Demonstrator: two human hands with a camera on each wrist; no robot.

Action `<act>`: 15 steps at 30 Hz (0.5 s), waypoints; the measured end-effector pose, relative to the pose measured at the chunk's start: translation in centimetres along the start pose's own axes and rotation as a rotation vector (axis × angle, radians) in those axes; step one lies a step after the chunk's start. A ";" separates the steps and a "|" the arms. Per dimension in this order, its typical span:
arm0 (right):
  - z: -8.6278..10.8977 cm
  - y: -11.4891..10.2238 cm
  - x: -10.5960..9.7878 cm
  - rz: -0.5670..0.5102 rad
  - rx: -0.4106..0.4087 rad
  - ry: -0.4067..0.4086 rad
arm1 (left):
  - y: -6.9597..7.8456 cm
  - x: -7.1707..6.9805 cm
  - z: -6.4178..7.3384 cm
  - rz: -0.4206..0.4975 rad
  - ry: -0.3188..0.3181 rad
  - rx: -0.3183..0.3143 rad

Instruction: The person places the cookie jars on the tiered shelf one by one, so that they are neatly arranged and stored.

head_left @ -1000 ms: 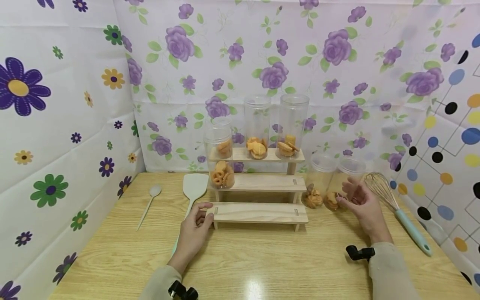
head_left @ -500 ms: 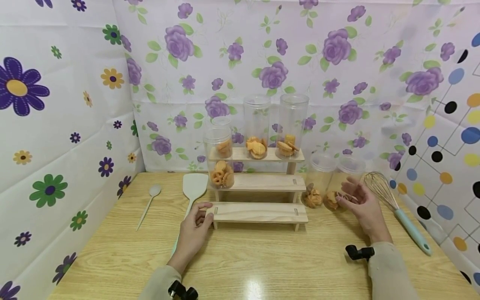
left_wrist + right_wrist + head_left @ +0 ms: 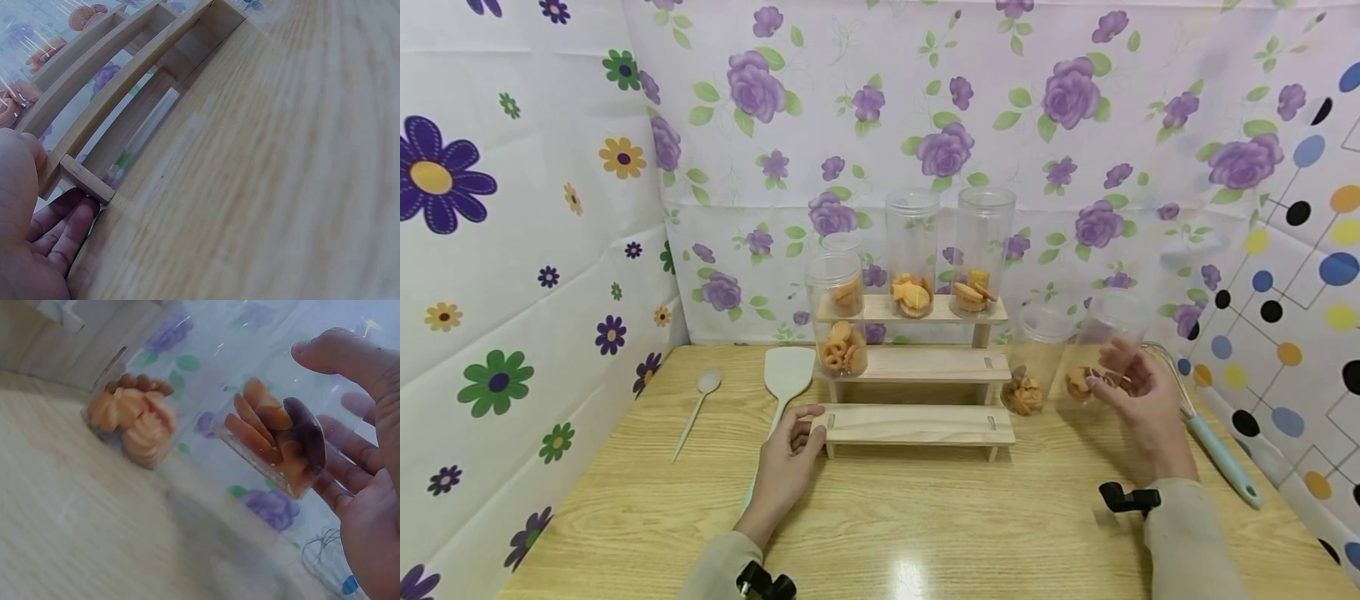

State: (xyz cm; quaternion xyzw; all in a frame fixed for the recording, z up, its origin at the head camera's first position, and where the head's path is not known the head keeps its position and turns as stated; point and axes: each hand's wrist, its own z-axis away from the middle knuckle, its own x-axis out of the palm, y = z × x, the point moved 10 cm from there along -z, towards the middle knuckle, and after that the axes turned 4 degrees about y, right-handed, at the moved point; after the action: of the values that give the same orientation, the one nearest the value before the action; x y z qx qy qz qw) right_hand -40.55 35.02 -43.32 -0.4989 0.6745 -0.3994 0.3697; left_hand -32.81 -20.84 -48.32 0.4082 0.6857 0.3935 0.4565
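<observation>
My left hand (image 3: 787, 467) pinches the left end of the lowest tier of a three-step wooden display rack (image 3: 917, 423). In the left wrist view the thumb lies at the board and the fingers (image 3: 75, 231) sit beside the short leg (image 3: 87, 178). My right hand (image 3: 1146, 408) grips a clear jar (image 3: 1108, 321) with cookies at its bottom. In the right wrist view this jar (image 3: 269, 440) is tilted and raised off the table. A second clear jar (image 3: 1033, 358), holding swirled cookies (image 3: 134, 422), stands between it and the rack.
Two tall jars (image 3: 912, 242) (image 3: 985, 242) and a shorter jar (image 3: 847, 287) stand on the top tier. A pretzel-cookie jar (image 3: 838, 308) is on the middle tier. A spatula (image 3: 788, 375) and spoon (image 3: 700, 400) lie left; a whisk (image 3: 1221, 458) lies right. Patterned cloth surrounds the table (image 3: 962, 517).
My right hand has lifted the cookie jar off the table and moved it slightly right and up, away from the neighbouring jar. The left hand stays at the rack.
</observation>
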 end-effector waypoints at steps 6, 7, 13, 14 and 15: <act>-0.3 -2.6 -0.6 0.059 -0.051 0.036 | 0.0 0.0 0.0 0.001 -0.007 0.004; -0.3 -3.1 -0.6 0.057 -0.063 0.040 | 0.0 0.0 0.0 0.001 -0.006 0.004; -0.6 -5.7 -0.6 -0.034 -0.111 0.039 | -0.1 0.0 0.0 -0.004 -0.003 -0.002; -0.6 -6.0 -0.6 -0.054 -0.115 0.035 | -0.1 0.0 0.0 -0.004 -0.004 -0.001; -0.6 -6.4 -0.6 -0.062 -0.121 0.032 | -0.1 0.0 0.0 -0.003 -0.005 -0.002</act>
State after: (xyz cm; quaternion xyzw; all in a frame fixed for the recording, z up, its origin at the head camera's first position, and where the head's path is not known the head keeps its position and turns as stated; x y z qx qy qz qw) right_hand -38.57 34.54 -37.20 -0.5347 0.6874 -0.3770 0.3154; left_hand -32.79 -20.86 -48.42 0.4077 0.6849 0.3924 0.4590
